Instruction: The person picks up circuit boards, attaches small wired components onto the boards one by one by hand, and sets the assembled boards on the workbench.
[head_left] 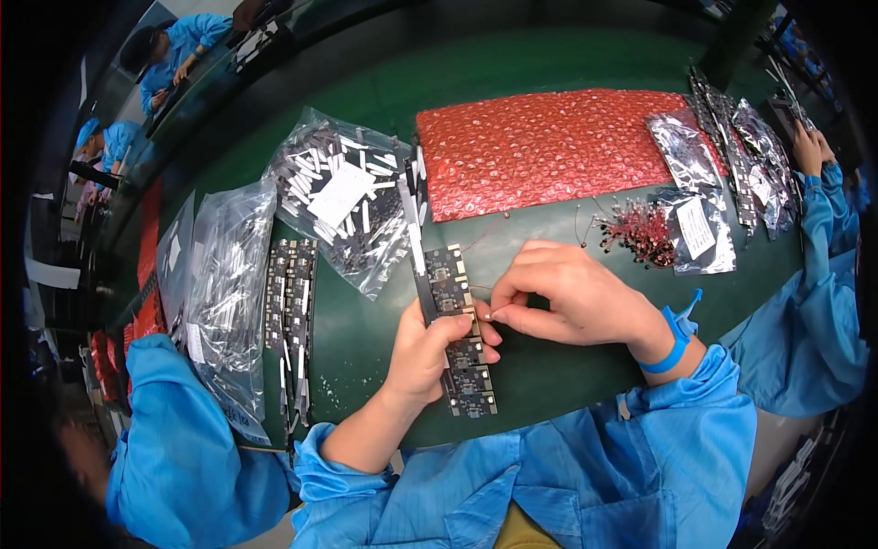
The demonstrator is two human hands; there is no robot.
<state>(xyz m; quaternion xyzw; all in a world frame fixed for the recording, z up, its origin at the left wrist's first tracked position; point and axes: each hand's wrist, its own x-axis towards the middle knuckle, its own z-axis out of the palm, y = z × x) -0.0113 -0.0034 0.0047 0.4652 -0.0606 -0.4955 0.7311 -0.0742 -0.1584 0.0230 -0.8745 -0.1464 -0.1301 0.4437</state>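
A long dark circuit board panel (473, 375), with small parts and gold pads along its edge, is gripped in my left hand (416, 357), thumb across its face. Black and white strips (416, 247) stand along the panel's left side. My right hand (576, 297) is closed in a pinch beside the panel's right edge. A thin wire runs between the board and those fingers; its tip is too small to make out. Another fine reddish wire reaches up from the panel. To the right lies a pile of small black parts with red wires (636, 233).
Red bubble wrap (549, 151) covers the far middle of the green table (366, 366). A clear bag of black and white strips (306, 156), other clear bags (229, 274) and more board panels (293, 284) lie left. Silver bags (704, 238) lie right. People in blue sit on both sides.
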